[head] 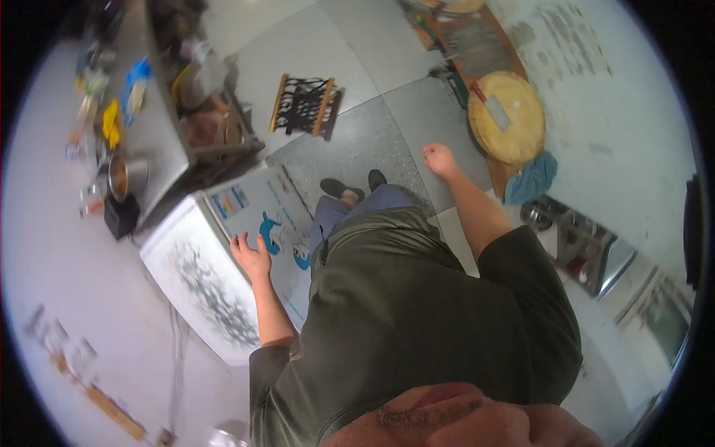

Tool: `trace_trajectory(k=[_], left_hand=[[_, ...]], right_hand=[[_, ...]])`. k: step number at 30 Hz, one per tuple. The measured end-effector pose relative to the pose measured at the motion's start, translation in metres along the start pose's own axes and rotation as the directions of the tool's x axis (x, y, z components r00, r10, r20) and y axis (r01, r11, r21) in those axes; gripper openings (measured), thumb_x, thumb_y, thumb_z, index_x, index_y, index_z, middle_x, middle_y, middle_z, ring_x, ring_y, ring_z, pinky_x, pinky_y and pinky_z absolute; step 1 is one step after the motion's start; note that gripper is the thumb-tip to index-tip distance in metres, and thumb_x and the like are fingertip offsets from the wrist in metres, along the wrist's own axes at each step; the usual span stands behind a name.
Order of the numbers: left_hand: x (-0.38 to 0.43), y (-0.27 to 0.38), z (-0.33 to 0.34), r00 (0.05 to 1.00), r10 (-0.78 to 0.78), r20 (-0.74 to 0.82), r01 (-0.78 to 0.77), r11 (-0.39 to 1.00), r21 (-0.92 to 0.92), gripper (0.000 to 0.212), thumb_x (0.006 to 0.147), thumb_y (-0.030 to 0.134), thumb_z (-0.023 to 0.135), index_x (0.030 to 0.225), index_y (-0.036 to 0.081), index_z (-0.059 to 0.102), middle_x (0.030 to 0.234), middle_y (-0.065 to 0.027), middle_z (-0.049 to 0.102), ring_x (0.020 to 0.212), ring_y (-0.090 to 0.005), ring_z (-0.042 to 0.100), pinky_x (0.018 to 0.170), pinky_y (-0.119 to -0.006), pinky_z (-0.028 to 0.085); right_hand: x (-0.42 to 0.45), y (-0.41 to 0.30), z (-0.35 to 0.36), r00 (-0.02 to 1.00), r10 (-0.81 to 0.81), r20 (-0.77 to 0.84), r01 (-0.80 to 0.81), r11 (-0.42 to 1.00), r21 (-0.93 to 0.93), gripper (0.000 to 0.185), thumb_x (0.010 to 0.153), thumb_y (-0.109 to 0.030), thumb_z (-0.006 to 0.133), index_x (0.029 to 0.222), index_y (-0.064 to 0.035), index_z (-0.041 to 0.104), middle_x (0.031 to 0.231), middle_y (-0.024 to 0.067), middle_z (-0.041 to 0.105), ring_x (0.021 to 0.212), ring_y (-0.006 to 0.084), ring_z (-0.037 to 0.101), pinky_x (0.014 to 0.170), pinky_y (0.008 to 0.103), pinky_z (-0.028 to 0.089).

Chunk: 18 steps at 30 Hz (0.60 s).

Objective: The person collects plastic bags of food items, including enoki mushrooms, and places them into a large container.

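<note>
My left hand [251, 257] has its fingers apart and holds nothing. It is over or beside the edge of a white refrigerator [223, 329] with a floral pattern on top and blue cartoon figures on the door; I cannot tell whether they touch. Out to the right, my right hand [439, 161] hangs above the tiled floor [413, 128], its fingers curled and nothing visible in them. Nearest to that hand is a thick round chopping board [525, 120], on which lies a cleaver [497, 113] with a red handle.
A small folding stool [304, 105] with wooden bars stands on the floor ahead. At left, a steel table [162, 134] carries a metal pot [118, 176], a yellow cloth-like item [111, 124] and blue packaging [136, 84]. A blue-green cloth [530, 179] hangs beside the chopping board.
</note>
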<state>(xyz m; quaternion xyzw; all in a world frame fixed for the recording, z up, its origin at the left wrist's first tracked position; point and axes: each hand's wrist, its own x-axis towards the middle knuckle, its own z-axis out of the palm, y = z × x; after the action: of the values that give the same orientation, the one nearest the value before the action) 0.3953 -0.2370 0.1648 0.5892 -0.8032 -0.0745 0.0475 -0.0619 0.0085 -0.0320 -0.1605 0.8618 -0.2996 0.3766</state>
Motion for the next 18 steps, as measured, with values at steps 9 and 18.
trace_trajectory(k=[9,18], left_hand=[[0.167,0.019,0.108,0.903,0.222,0.368,-0.158,0.968,-0.195,0.035,0.076,0.029,0.063,0.096,0.0,0.061,0.104,-0.0207,0.055,0.103,-0.0327,0.05,0.091,-0.038,0.039],[0.342,0.13,0.176,0.732,0.055,0.679,0.256,0.901,-0.349,0.032,0.077,0.026,0.06,0.085,-0.005,0.061,0.072,-0.0059,0.058,0.062,-0.0138,0.049,0.061,-0.031,0.043]], right_hand=[[-0.103,0.033,-0.041,0.888,0.437,-0.144,-0.436,0.899,0.04,0.023,0.077,-0.021,0.049,0.081,-0.0023,0.062,0.077,0.0193,0.062,0.075,0.0375,0.059,0.069,0.0425,0.046],[-0.159,0.013,-0.042,0.66,0.686,-0.307,-0.52,0.712,0.473,0.025,0.081,-0.017,0.053,0.094,0.0025,0.06,0.078,0.0111,0.063,0.064,0.0178,0.061,0.06,0.0304,0.047]])
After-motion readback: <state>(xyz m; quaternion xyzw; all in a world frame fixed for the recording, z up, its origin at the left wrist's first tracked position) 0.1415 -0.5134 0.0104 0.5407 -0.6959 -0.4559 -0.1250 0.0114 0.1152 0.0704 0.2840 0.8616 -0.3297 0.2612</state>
